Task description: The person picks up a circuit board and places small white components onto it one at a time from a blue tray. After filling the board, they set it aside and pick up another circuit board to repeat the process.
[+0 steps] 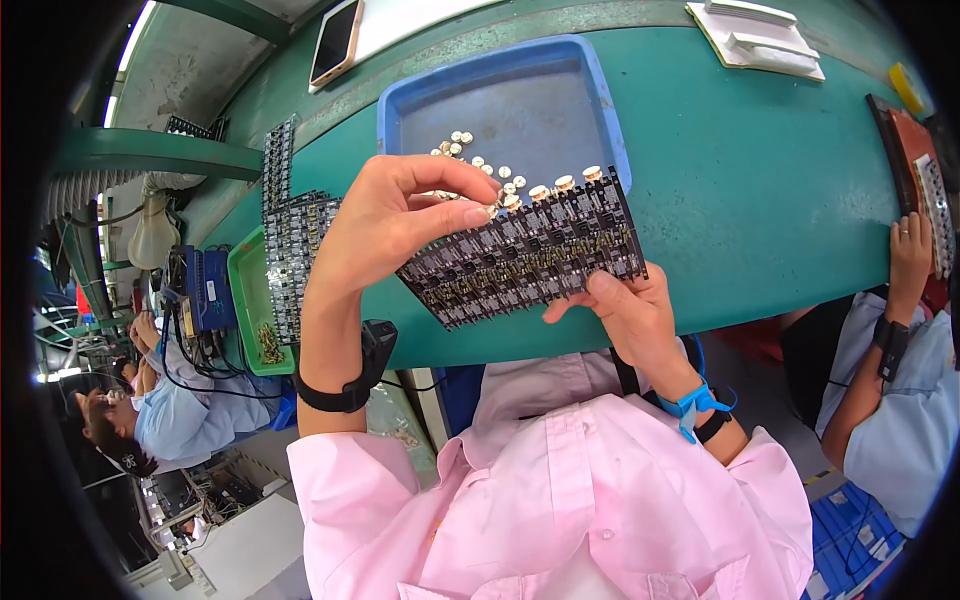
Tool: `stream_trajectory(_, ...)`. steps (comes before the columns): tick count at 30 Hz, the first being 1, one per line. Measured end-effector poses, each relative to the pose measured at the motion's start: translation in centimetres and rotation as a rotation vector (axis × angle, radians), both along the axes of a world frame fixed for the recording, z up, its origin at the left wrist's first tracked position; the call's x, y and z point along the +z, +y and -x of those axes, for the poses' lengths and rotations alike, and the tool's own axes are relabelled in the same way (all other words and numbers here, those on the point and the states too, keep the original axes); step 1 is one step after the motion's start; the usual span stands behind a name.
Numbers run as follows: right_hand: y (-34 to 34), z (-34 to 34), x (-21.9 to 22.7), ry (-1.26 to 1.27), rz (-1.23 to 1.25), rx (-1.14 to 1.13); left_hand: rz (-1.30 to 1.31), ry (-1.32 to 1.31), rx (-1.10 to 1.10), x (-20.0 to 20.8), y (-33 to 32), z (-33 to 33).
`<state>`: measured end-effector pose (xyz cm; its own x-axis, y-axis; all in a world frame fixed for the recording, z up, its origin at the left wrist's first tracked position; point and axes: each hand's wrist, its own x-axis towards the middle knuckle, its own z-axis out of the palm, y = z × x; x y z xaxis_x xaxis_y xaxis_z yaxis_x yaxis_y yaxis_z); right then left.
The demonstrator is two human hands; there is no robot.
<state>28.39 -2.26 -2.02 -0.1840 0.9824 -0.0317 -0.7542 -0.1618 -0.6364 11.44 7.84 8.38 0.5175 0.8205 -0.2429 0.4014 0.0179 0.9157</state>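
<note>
A black circuit board panel [535, 262] is held tilted above the front edge of the green table. My right hand [640, 318] grips its lower right edge, thumb on the front face and fingers behind. Along the panel's upper edge stand several small round white parts with copper-coloured sides [565, 183]. My left hand [375, 222] is closed at the upper left of that edge, thumb and forefinger pinching a similar small round part, mostly hidden by the fingertips. Behind the panel, loose white round parts [461, 137] lie in a blue tray [391, 118].
More board panels [292, 265] are stacked at the left, partly over a green tray [247, 290] with small brass-coloured pieces. A phone [337, 42] lies at the back, and a white fixture [765, 45] at the back right. Co-workers sit on both sides; one hand [909, 255] reaches a red-brown fixture.
</note>
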Motion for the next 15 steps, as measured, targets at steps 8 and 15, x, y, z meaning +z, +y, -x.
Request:
stream_trajectory(8, -0.09, -0.09, -0.15, -0.040, 0.003, -0.008, -0.120, 0.038, -0.077, -0.20, -0.14, 0.02)
stream_trajectory(15, 0.03, 0.09, -0.24, -0.042, 0.000, -0.018, -0.019, 0.083, -0.093, -0.27, 0.11, 0.25)
